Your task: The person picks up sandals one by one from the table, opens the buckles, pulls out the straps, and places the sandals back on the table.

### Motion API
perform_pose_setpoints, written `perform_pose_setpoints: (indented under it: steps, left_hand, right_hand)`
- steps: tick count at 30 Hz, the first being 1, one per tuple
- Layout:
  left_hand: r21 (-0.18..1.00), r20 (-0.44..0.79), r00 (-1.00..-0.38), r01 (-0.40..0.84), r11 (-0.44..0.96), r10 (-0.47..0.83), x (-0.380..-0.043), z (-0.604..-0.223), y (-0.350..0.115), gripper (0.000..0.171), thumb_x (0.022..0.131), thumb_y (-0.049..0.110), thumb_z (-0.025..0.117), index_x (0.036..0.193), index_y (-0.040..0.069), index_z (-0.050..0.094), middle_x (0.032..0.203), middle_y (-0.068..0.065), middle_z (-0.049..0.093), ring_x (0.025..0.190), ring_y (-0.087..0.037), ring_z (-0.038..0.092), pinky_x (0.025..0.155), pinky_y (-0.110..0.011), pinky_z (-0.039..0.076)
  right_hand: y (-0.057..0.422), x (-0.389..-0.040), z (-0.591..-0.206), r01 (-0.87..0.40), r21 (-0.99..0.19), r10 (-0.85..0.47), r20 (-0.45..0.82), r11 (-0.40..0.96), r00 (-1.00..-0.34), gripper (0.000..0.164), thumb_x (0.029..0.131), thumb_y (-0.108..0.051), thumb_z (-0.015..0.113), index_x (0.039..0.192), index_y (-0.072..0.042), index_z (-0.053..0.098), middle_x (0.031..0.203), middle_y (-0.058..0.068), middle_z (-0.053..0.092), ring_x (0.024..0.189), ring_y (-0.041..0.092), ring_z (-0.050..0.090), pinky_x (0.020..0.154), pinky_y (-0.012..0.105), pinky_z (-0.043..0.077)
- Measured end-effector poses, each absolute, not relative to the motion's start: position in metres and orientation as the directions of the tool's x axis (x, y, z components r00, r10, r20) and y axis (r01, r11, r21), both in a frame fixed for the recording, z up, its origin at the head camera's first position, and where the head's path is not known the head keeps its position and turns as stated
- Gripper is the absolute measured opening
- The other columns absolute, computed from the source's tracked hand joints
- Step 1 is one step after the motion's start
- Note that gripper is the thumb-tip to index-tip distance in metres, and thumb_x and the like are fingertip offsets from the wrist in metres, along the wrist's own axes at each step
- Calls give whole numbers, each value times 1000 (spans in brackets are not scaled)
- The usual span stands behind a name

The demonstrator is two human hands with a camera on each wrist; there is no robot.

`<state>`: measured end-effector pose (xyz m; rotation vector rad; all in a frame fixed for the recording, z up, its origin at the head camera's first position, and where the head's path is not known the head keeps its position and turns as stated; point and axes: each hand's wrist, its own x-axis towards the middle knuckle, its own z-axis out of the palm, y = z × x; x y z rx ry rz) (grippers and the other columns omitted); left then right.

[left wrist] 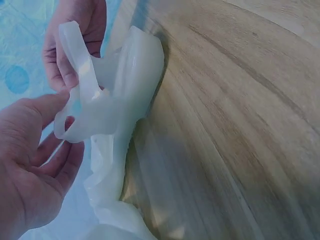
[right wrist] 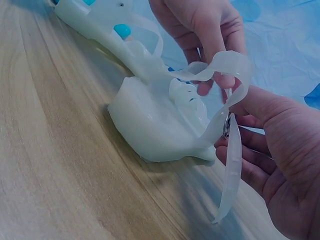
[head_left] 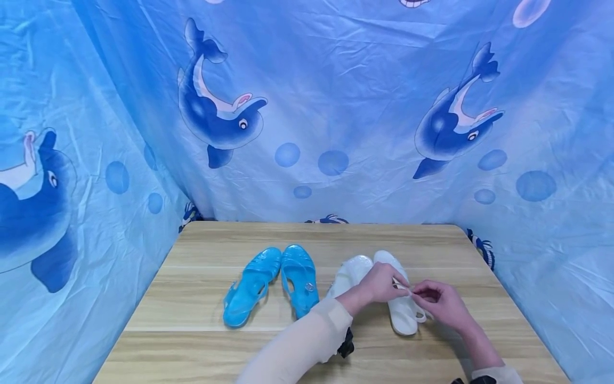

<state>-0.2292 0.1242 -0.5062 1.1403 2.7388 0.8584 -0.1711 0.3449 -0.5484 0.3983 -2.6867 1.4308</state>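
A white jelly sandal [head_left: 403, 312] lies on the wooden table, its ankle strap [right wrist: 235, 65] lifted in a loop above the heel. My left hand [head_left: 384, 282] pinches this strap from the left. Opposite it, my right hand [head_left: 443, 304] holds the strap near a small metal buckle [right wrist: 227, 125]; the strap's loose end [right wrist: 230, 185] hangs below those fingers. In the left wrist view the thumb and fingers of the left hand [left wrist: 30, 165] meet around the looped strap. The other white sandal [head_left: 342, 280] sits to the left, partly hidden by my left forearm.
A pair of blue jelly sandals, the left one [head_left: 249, 288] and the right one [head_left: 299, 277], stands left of the white pair. My left sleeve covers part of the right one's heel. A blue dolphin-print curtain [head_left: 307, 106] surrounds the wooden table [head_left: 192, 346] at the back and sides.
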Motion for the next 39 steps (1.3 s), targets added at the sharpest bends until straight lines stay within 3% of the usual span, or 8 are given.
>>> perform_pose_setpoints:
  steps: [7,24,30,39]
  left_hand:
    - [507,163,-720,648,569,674,-228,-511,130,11,94,27,84,104,26,86,99,14,83,81,11,66,74,0,41]
    - [565,186,-724,632,530,664,-229,-503,131,16,95,26,82,109,20,86,100,9,84,77,9,67,71,1,41]
    - [528,167,-722,641,558,672,-228,-506,132,7,94,26,84,99,23,87,94,13,83,81,10,67,74,0,40]
    - [601,175,-750,594,535,638,-231,-511,125,7,94,23,83,98,19,87,92,10,84,74,13,63,69,-1,42]
  right_hand:
    - [348,-172,-554,-296,-808,-208,218,510,-954,13,93,-4,80,106,-8,78,105,14,78,88,1,73,76,21,62]
    - [345,-170,-552,-330,-803,-217,253,497,-943,13,92,1,80,103,-5,78,99,8,79,86,-2,73,74,19,61]
    - [346,-170,-553,-324,-810,-215,249,489,-944,14,93,1,79,105,-4,78,102,12,79,88,0,73,75,19,61]
    - [348,-171,-559,-310,-814,-209,235,492,-949,13,94,-1,78,106,-6,78,101,9,78,88,-1,72,75,20,61]
